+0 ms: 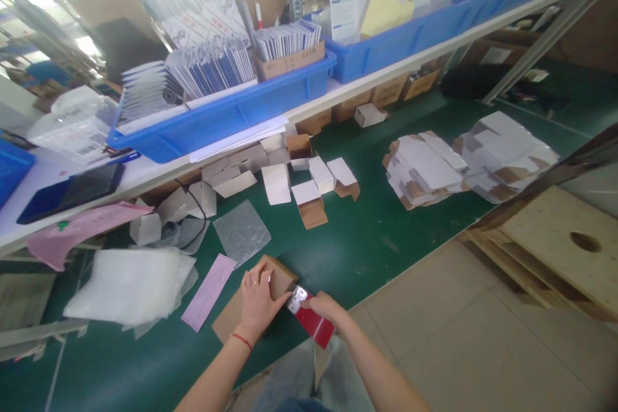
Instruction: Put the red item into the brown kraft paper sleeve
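A brown cardboard box [280,277] with a long flap [226,320] lies on the green table near its front edge. My left hand [259,299] rests on the box with its fingers spread over the top and the thumb toward the right end. My right hand [322,306] is closed round a red tool with a metal end [316,327], whose metal part is close to the box's right corner. A pink printed slip [208,293] lies left of the box, beside a sheet of bubble wrap [242,232].
White plastic sheets [130,286] lie at the left. Small white boxes [276,184] stand at the back, below a shelf with blue bins [232,117]. Flattened white boxes [425,164] are piled at the right, near a wooden stand [555,238].
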A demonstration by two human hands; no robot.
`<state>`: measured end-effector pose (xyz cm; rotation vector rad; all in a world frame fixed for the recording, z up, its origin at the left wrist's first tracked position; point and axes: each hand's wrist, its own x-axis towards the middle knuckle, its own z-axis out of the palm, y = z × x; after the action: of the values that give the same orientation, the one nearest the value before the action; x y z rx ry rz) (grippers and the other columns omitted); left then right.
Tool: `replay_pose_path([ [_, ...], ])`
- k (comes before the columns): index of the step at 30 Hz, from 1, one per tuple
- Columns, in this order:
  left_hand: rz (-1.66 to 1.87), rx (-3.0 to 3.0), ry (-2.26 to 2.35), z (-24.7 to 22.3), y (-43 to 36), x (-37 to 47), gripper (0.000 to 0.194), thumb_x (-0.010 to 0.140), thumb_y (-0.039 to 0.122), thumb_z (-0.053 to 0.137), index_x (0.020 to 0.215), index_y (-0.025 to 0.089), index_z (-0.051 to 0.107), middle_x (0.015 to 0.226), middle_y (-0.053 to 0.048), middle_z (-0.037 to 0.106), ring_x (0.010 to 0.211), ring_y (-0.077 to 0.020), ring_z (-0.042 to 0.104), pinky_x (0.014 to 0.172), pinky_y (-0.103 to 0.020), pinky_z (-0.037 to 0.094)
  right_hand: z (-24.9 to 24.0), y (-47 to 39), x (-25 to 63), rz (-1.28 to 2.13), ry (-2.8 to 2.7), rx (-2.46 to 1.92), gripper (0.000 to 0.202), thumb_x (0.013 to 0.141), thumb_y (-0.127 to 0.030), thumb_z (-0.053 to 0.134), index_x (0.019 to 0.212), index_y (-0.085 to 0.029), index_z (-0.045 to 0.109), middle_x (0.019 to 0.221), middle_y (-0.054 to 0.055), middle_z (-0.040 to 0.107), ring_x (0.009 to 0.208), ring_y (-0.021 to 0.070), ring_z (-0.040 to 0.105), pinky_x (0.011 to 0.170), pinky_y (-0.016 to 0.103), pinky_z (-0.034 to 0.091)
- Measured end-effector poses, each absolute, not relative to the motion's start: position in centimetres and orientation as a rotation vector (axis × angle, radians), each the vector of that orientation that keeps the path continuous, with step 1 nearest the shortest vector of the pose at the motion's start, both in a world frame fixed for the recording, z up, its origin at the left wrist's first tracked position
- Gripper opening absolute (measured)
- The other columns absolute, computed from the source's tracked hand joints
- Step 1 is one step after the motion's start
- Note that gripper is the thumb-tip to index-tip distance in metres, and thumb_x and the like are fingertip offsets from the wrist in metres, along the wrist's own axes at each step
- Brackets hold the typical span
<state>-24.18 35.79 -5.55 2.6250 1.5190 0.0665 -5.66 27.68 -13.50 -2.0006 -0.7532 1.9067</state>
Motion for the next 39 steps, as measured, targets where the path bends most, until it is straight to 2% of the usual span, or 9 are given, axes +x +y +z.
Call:
replay_pose_path([
  [2, -0.045, 2.544, 1.625, -5.1, 36.5, -23.5, 0.099, 0.071, 0.057, 0.075, 0.15, 0.011, 0.036, 0.156, -0.027, 0.034, 0.138, -0.0436, 0.04, 0.106, -0.058, 0.041, -13.0, 28.4, -5.7, 1.904, -0.797, -2.044, 0.018, 0.075, -0.03, 0.07, 0.065, -0.016, 0.065, 0.073, 0.01, 0.072, 0.072, 0.0261, 0.07, 0.06, 0.031, 0.046],
  [4, -0.15, 2.483, 1.671, -4.4, 36.8, -22.8, 0.111, 0.068, 0.054, 0.075, 0.156, 0.013, 0.021, 0.152, -0.028, 0.038, 0.132, -0.0448, 0.045, 0.097, -0.056, 0.044, -12.4, 28.8, -5.5, 1.909, -0.835, -2.08, 0.021, 0.074, -0.033, 0.07, 0.063, -0.017, 0.063, 0.072, 0.009, 0.071, 0.072, 0.0265, 0.069, 0.06, 0.031, 0.045],
  [7, -0.176, 2.442, 1.686, -3.5, 36.4, -21.6, 0.111, 0.067, 0.047, 0.074, 0.157, 0.014, 0.018, 0.137, -0.025, 0.05, 0.122, -0.0426, 0.051, 0.093, -0.053, 0.044, -11.4, 28.2, -4.2, 1.911, -0.896, -2.142, 0.024, 0.073, -0.032, 0.07, 0.058, -0.018, 0.058, 0.07, 0.009, 0.069, 0.071, 0.0256, 0.068, 0.057, 0.031, 0.041],
  [13, -0.069, 2.17, 1.658, -4.3, 34.3, -21.2, 0.123, 0.06, 0.049, 0.08, 0.159, 0.017, 0.015, 0.133, -0.024, 0.052, 0.122, -0.0439, 0.052, 0.093, -0.057, 0.047, -8.1, 25.5, 0.3, 1.937, -1.072, -2.225, 0.031, 0.076, -0.039, 0.066, 0.055, -0.021, 0.053, 0.07, 0.008, 0.068, 0.065, 0.023, 0.066, 0.053, 0.031, 0.039],
  [19, 0.12, 1.516, 1.458, -10.4, 34.0, -27.6, 0.112, 0.07, 0.048, 0.079, 0.157, 0.007, 0.021, 0.149, -0.026, 0.048, 0.141, -0.035, 0.047, 0.118, -0.049, 0.039, -3.3, 29.1, -0.2, 1.876, -1.438, -2.273, 0.031, 0.076, -0.042, 0.066, 0.057, -0.021, 0.054, 0.076, 0.013, 0.072, 0.071, 0.0284, 0.068, 0.056, 0.034, 0.039],
  [22, 0.265, 1.379, 1.362, -12.9, 34.2, -30.7, 0.091, 0.083, 0.045, 0.068, 0.158, 0.016, 0.025, 0.159, -0.019, 0.04, 0.145, -0.0293, 0.043, 0.12, -0.046, 0.038, -1.8, 32.1, -2.9, 1.898, -1.559, -2.259, 0.03, 0.075, -0.042, 0.068, 0.059, -0.019, 0.058, 0.077, 0.015, 0.072, 0.069, 0.0287, 0.069, 0.056, 0.034, 0.041],
  [26, 0.327, 1.419, 1.357, -14.7, 35.0, -31.9, 0.056, 0.097, 0.049, 0.044, 0.145, 0.022, 0.051, 0.152, -0.011, 0.053, 0.142, -0.0258, 0.048, 0.123, -0.049, 0.033, -1.0, 35.0, -6.3, 1.926, -1.63, -2.271, 0.03, 0.078, -0.043, 0.068, 0.068, -0.015, 0.066, 0.081, 0.017, 0.073, 0.069, 0.0292, 0.069, 0.055, 0.035, 0.042],
  [29, 0.396, 1.404, 1.38, -15.2, 35.3, -31.3, 0.056, 0.1, 0.052, 0.033, 0.141, 0.021, 0.056, 0.15, -0.009, 0.056, 0.14, -0.0229, 0.05, 0.124, -0.046, 0.033, -0.9, 35.6, -7.6, 1.943, -1.632, -2.3, 0.029, 0.078, -0.041, 0.069, 0.071, -0.013, 0.068, 0.083, 0.018, 0.074, 0.072, 0.0293, 0.07, 0.055, 0.034, 0.043],
  [39, 0.361, 1.324, 1.426, -14.2, 35.2, -31.1, 0.061, 0.096, 0.059, 0.039, 0.139, 0.021, 0.059, 0.148, -0.007, 0.057, 0.14, -0.0245, 0.05, 0.125, -0.042, 0.031, -1.8, 29.9, -3.3, 1.927, -1.358, -2.452, 0.026, 0.085, -0.037, 0.064, 0.072, -0.014, 0.062, 0.088, 0.016, 0.075, 0.075, 0.0247, 0.071, 0.052, 0.028, 0.039],
])
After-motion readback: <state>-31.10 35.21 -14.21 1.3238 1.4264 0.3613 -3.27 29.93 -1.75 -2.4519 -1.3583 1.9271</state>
